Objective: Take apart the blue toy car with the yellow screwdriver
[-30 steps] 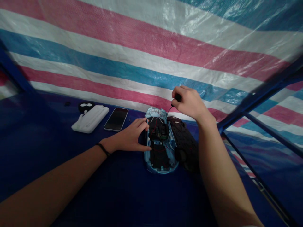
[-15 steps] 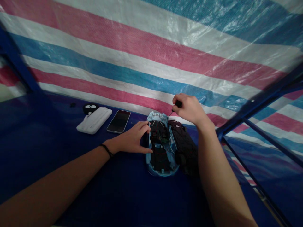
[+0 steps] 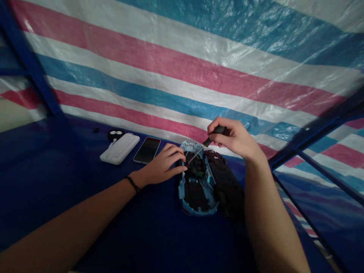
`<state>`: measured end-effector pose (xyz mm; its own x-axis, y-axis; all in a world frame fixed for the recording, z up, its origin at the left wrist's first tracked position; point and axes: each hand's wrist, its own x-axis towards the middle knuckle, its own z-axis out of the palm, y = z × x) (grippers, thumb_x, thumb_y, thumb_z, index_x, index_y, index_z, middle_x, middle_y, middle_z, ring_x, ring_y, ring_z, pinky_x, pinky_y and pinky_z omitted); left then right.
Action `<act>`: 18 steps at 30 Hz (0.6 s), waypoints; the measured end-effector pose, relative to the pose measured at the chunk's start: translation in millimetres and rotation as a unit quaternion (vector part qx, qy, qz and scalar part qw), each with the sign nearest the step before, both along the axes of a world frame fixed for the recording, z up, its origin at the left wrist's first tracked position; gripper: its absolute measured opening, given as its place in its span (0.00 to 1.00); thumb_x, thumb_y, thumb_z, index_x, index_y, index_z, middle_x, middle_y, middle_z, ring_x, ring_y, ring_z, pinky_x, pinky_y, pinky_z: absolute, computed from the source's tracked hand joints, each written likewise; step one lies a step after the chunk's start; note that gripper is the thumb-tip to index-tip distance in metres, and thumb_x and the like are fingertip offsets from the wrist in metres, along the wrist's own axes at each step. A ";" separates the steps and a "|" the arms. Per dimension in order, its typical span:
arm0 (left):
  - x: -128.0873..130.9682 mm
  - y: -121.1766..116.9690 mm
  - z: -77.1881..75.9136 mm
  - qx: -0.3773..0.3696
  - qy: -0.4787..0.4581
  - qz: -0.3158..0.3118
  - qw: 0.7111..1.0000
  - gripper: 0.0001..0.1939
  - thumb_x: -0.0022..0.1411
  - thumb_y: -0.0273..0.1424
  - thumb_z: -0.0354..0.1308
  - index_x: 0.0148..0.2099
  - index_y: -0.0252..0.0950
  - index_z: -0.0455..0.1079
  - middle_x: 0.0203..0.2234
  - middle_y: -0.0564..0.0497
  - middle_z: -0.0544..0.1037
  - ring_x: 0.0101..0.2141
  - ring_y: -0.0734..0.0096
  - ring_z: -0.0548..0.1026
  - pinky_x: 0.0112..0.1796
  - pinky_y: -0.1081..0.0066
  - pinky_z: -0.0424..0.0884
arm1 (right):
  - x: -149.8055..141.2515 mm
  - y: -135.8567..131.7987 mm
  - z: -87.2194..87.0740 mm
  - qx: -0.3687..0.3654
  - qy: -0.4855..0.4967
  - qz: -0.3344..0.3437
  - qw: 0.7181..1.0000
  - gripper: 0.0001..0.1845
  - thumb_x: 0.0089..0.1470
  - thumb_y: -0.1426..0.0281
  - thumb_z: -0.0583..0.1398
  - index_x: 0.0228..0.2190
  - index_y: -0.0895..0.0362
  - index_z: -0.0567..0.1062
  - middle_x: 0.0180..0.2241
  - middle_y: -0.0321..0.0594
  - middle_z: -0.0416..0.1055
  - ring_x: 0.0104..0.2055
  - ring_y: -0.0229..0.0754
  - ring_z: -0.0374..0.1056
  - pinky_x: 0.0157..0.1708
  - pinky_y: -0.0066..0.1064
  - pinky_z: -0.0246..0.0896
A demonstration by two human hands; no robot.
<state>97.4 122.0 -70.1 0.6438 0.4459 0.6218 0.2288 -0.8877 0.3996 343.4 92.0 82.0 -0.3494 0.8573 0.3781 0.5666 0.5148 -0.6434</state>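
An upturned light-blue toy car body (image 3: 199,210) lies on the dark blue surface, its black inside, wires and a small circuit board showing. My right hand (image 3: 231,136) is closed around the black handle of a screwdriver (image 3: 218,131). The thin metal shaft slants down and left into the front half of the car body. My left hand (image 3: 167,163) rests at the body's left edge, fingers bent and a little apart from the thumb. Its fingertips are close to the screwdriver's tip. A black car chassis (image 3: 227,182) with wheels lies against the body's right side.
Left of my left hand lie a smartphone (image 3: 147,150), a white power bank (image 3: 121,149) and a black round item with white eyes (image 3: 116,134). A striped plastic sheet (image 3: 159,76) hangs behind the surface. Blue metal frame bars (image 3: 318,132) stand at the right.
The screwdriver has moved from beyond the car body's front right edge to inside its front half. My left thumb and fingers have drawn closer together. The camera view has shifted slightly.
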 end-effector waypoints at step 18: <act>-42.2 44.7 -5.7 0.130 0.202 0.008 0.971 0.11 0.74 0.27 0.55 0.35 0.35 0.73 0.33 0.49 0.78 0.39 0.62 0.71 0.51 0.61 0.65 | 7.7 -7.9 9.1 0.010 0.003 -0.001 1.000 0.08 0.49 0.67 0.64 0.32 0.57 0.74 0.23 0.35 0.71 0.23 0.37 0.65 0.25 0.31 0.58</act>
<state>55.3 166.7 -75.8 0.8528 0.3190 0.4134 0.3342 -0.9418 0.0374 351.1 84.2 91.0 -0.3458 0.8505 0.3964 0.5638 0.5260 -0.6367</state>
